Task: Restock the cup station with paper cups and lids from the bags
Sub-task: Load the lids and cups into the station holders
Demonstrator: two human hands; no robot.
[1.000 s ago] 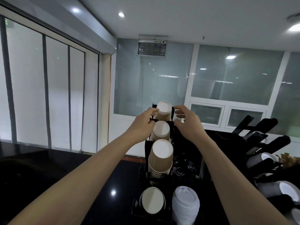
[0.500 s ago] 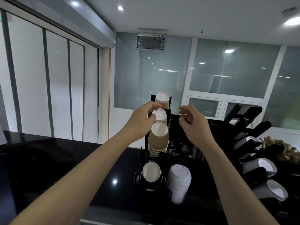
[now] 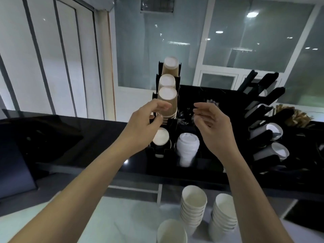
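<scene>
Head view: the left hand curls loosely beside the ribbed brown cup stack in the black tiered rack; whether it grips is unclear. The right hand hangs half-open, empty. White lids fill the neighbouring slot, while white paper cups stand below, within easy reach, likely next.

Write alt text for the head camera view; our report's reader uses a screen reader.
A person's left hand is at a stack of brown ribbed cups in a black tiered rack, while the right hand hovers empty beside it. White lids sit in the rack; white cup stacks stand below.
</scene>
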